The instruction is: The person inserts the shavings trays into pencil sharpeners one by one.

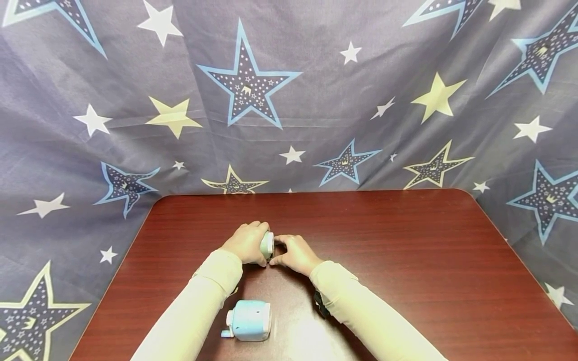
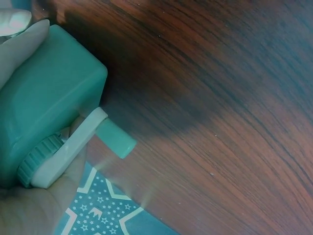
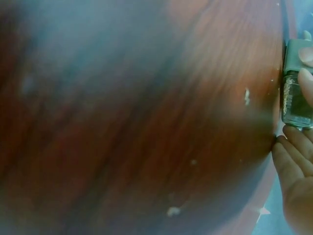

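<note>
My left hand (image 1: 247, 243) grips a green crank pencil sharpener (image 1: 267, 244) over the middle of the table. In the left wrist view its pale crank arm (image 2: 71, 147) with a green knob points outward, and fingers lie over the green body (image 2: 54, 83). My right hand (image 1: 295, 254) is at the sharpener's right end, thumb and fingers apart, fingertips right at its face. The right wrist view shows a see-through shavings drawer (image 3: 297, 100) with pale bits inside; the right fingers (image 3: 293, 147) extend close to its end. Part of the sharpener is hidden by the left hand.
A second crank sharpener, light blue (image 1: 250, 321), lies on the reddish-brown table (image 1: 406, 250) nearer the body, between the forearms. Small pale crumbs (image 3: 173, 211) dot the tabletop. A grey star-patterned cloth (image 1: 316, 100) hangs behind the table's far edge.
</note>
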The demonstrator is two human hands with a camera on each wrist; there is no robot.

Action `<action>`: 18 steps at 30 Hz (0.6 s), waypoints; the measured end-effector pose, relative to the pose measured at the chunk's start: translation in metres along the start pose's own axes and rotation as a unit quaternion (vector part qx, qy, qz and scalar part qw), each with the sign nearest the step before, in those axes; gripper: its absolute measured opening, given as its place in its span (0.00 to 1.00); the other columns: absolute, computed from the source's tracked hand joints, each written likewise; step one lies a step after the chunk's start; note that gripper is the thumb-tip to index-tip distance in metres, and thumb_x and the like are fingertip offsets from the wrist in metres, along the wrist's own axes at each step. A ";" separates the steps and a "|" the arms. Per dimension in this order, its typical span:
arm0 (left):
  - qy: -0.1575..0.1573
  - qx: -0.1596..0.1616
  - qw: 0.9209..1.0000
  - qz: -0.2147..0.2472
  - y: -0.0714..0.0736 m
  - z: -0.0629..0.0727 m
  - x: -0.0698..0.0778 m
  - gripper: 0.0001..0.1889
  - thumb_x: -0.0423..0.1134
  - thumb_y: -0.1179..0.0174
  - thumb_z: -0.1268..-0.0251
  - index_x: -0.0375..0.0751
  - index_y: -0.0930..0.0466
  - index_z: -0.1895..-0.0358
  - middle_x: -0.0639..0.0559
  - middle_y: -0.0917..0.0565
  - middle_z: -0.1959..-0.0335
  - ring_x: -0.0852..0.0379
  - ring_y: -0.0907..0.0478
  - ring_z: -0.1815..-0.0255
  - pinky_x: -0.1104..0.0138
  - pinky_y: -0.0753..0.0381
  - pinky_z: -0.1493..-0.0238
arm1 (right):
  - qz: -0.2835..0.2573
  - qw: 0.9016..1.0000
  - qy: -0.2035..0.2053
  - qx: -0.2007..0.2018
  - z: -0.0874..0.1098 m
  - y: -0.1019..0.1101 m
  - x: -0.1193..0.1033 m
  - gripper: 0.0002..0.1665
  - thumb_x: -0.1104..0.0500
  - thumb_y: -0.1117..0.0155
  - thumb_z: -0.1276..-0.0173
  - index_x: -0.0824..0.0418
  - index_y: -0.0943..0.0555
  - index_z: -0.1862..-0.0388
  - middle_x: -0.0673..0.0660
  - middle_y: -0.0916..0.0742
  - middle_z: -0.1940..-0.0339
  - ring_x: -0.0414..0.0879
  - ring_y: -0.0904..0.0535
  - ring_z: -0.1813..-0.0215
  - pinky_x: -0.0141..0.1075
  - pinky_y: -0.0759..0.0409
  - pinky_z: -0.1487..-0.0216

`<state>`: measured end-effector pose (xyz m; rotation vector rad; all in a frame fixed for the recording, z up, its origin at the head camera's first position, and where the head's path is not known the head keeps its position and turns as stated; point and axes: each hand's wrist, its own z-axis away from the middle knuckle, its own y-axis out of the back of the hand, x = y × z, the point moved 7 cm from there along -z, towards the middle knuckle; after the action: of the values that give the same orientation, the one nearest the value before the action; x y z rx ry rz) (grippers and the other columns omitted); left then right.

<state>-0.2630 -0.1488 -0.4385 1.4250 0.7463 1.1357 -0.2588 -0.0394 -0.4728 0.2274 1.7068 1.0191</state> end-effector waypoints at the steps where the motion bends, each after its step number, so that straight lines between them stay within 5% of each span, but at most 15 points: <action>1: 0.001 -0.001 1.000 0.000 0.000 0.000 0.000 0.37 0.42 0.16 0.77 0.43 0.26 0.54 0.47 0.20 0.60 0.44 0.24 0.61 0.53 0.25 0.50 | 0.000 1.000 0.000 0.000 0.000 0.000 0.000 0.35 0.56 0.21 0.48 0.66 0.20 0.41 0.61 0.14 0.43 0.54 0.20 0.37 0.45 0.25 0.34; 18: 0.012 -0.019 1.000 -0.002 -0.002 -0.001 -0.001 0.39 0.41 0.16 0.77 0.42 0.26 0.52 0.47 0.21 0.57 0.43 0.24 0.59 0.53 0.25 0.48 | 0.011 1.000 0.022 0.012 -0.002 0.000 -0.005 0.33 0.57 0.19 0.51 0.64 0.18 0.45 0.59 0.12 0.48 0.52 0.17 0.43 0.43 0.22 0.39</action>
<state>-0.2641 -0.1493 -0.4408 1.3803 0.7404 1.1590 -0.2584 -0.0434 -0.4697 0.2409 1.7612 1.0260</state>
